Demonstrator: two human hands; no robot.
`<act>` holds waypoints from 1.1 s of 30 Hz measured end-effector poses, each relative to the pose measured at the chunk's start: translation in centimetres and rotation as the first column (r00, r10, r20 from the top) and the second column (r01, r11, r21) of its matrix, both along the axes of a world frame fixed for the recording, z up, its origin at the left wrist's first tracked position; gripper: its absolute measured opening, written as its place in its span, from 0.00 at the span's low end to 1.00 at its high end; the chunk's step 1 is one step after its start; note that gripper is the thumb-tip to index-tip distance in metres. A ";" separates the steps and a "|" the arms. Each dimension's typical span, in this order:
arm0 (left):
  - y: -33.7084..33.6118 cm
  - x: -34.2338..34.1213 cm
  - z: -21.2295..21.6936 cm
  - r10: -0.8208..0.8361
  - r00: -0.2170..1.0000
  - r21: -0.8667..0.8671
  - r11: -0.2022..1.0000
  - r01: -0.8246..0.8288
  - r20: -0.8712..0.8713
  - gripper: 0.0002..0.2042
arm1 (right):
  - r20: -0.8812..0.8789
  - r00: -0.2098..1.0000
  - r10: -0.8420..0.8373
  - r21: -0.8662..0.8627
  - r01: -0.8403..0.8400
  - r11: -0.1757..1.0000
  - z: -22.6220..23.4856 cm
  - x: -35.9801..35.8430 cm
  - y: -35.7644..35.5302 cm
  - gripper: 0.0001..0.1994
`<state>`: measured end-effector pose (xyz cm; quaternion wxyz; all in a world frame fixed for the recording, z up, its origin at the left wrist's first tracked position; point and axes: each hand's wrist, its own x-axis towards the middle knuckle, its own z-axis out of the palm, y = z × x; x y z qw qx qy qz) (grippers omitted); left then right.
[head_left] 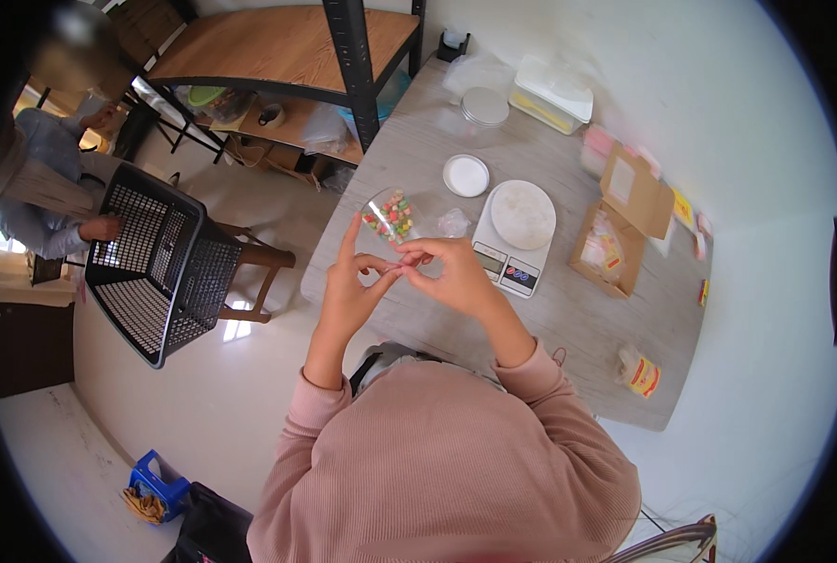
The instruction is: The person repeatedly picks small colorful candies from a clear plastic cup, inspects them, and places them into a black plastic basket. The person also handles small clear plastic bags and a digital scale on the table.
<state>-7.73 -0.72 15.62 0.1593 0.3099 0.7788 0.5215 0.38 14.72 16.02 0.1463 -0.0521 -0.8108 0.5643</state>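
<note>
Fingers of the L hand and R hand are meeting tip to tip above a grey wood-grain table; both thumbs are pressing against fingertips in close pinches, while the L index is sticking up straight. Whatever's being pinched is too tiny to make out. Just beyond, a clear, rounded, see-through holder (cup or bag, can't tell) is showing small red, green, yellow & white pieces inside. Can't tell if the L index is touching it.

Handling: prob. light, thin & a bit slippery; gentle hold on opposite sides is looking best, b/c hard squeezing might be denting it. Pieces are looking v. light, maybe crumbly.

Labels: clear plastic packet w/ yellow-&-red label is lying nr the table's R side; white kitchen scale w/ round pan & dark button panel is standing R of the holder; open brown cardboard box is containing packets w/ red-&-yellow print. Lettering's coming out too small to read.
</note>
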 end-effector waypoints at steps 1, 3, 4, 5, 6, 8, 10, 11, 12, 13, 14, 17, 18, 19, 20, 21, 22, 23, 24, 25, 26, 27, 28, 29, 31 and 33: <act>-0.3 0.2 0.0 -0.008 1.000 0.016 1.000 0.007 0.026 0.41 | 0.022 1.000 0.009 -0.024 -0.009 1.000 -0.2 0.1 0.0 0.11; -0.7 0.5 -0.1 -0.024 0.998 0.055 0.998 0.020 0.066 0.40 | 0.108 0.994 0.029 -0.060 -0.023 0.998 -0.8 0.3 0.0 0.12; -0.9 0.6 -0.3 0.048 0.978 0.014 0.999 -0.046 -0.201 0.37 | 0.149 0.988 0.042 -0.076 -0.031 0.997 -1.2 0.3 0.0 0.13; -0.9 0.7 -0.6 0.105 0.884 -0.012 0.992 -0.124 -0.455 0.34 | 0.155 0.988 0.008 -0.111 0.010 0.994 -1.7 0.3 -0.2 0.13; -1.1 1.0 -1.0 0.137 0.791 -0.038 0.979 -0.199 -0.597 0.30 | 0.162 0.987 -0.026 -0.146 0.050 0.988 -2.2 0.3 -0.7 0.13; -1.7 2.0 -1.8 0.227 0.801 0.064 0.971 -0.230 -0.554 0.22 | 0.154 0.985 -0.078 -0.158 0.103 0.982 -3.2 0.3 -1.5 0.12; -2.5 3.0 -2.7 0.258 0.927 0.084 0.966 -0.244 -0.274 0.14 | 0.122 0.986 -0.114 -0.122 0.129 0.984 -3.9 0.4 -2.7 0.11; -2.7 3.3 -3.1 0.237 0.970 0.074 0.970 -0.233 -0.045 0.11 | 0.105 0.988 -0.111 -0.140 0.125 0.982 -4.3 0.3 -3.5 0.11; -3.0 3.6 -3.5 0.204 0.959 0.073 0.972 -0.222 0.196 0.09 | 0.084 0.990 -0.110 -0.157 0.122 0.980 -4.5 0.3 -4.2 0.10; -3.3 3.6 -3.8 0.195 0.962 0.123 0.968 -0.220 0.189 0.06 | 0.059 0.992 -0.114 -0.172 0.123 0.977 -4.7 0.0 -4.7 0.10; -3.7 3.4 -4.0 0.207 0.950 0.148 0.958 -0.246 0.235 0.06 | 0.056 0.994 -0.094 -0.188 0.103 0.977 -4.7 -0.3 -5.0 0.09; -4.5 3.6 -4.4 0.234 0.912 0.211 0.925 -0.316 0.338 0.06 | 0.063 0.997 -0.033 -0.195 0.045 0.980 -4.4 -0.6 -5.6 0.09; -4.7 3.6 -4.4 0.252 0.907 0.206 0.920 -0.332 0.338 0.07 | 0.062 0.998 -0.011 -0.173 0.022 0.985 -4.2 -0.9 -5.8 0.09; -5.0 3.6 -4.4 0.265 0.905 0.214 0.913 -0.346 0.333 0.07 | 0.056 0.998 0.007 -0.142 0.001 0.990 -4.0 -1.1 -6.0 0.09; -5.2 3.4 -4.5 0.272 0.884 0.191 0.912 -0.363 0.380 0.07 | 0.023 1.000 0.006 -0.100 -0.004 0.995 -3.8 -1.2 -6.4 0.09; -5.5 3.4 -4.5 0.273 0.864 0.181 0.909 -0.376 0.423 0.06 | -0.011 1.000 0.002 -0.051 -0.003 0.999 -3.5 -1.4 -6.8 0.09; -5.7 3.4 -4.6 0.271 0.841 0.169 0.907 -0.386 0.468 0.06 | -0.039 0.999 -0.006 -0.002 0.006 1.000 -3.3 -1.4 -7.2 0.09; -5.8 3.2 -4.7 0.263 0.836 0.200 0.896 -0.396 0.481 0.06 | -0.080 0.997 0.002 0.020 -0.001 1.000 -3.1 -1.4 -7.5 0.09; -5.9 2.9 -4.9 0.251 0.832 0.229 0.886 -0.404 0.495 0.06 | -0.113 0.994 0.004 0.042 0.001 0.999 -2.9 -1.5 -7.7 0.09; -5.9 2.7 -5.0 0.249 0.811 0.222 0.882 -0.416 0.530 0.06 | -0.144 0.990 0.005 0.067 0.005 0.998 -2.8 -1.4 -7.7 0.09; -5.9 2.7 -5.0 0.225 0.828 0.282 0.867 -0.411 0.514 0.05 | -0.151 0.988 0.001 0.045 0.006 0.999 -2.7 -1.4 -7.7 0.08; -5.9 2.6 -5.0 0.213 0.830 0.309 0.857 -0.412 0.515 0.05 | -0.160 0.987 -0.001 0.028 0.006 1.000 -2.7 -1.4 -7.6 0.08; -5.8 2.4 -5.0 0.194 0.836 0.351 0.842 -0.410 0.513 0.05 | -0.166 0.986 -0.008 0.011 0.009 1.000 -2.7 -1.4 -7.4 0.07; -5.6 2.3 -4.9 0.182 0.838 0.370 0.835 -0.408 0.514 0.04 | -0.155 0.988 -0.016 -0.068 0.006 0.998 -2.8 -1.4 -7.2 0.07; -5.3 2.3 -4.8 0.186 0.841 0.323 0.864 -0.386 0.508 0.05 | -0.118 0.992 -0.036 -0.226 0.009 0.974 -3.0 -1.4 -7.1 0.07; -4.9 2.3 -4.6 0.166 0.846 0.315 0.878 -0.361 0.507 0.05 | -0.079 0.997 0.008 -0.256 -0.028 0.966 -3.2 -1.4 -6.7 0.10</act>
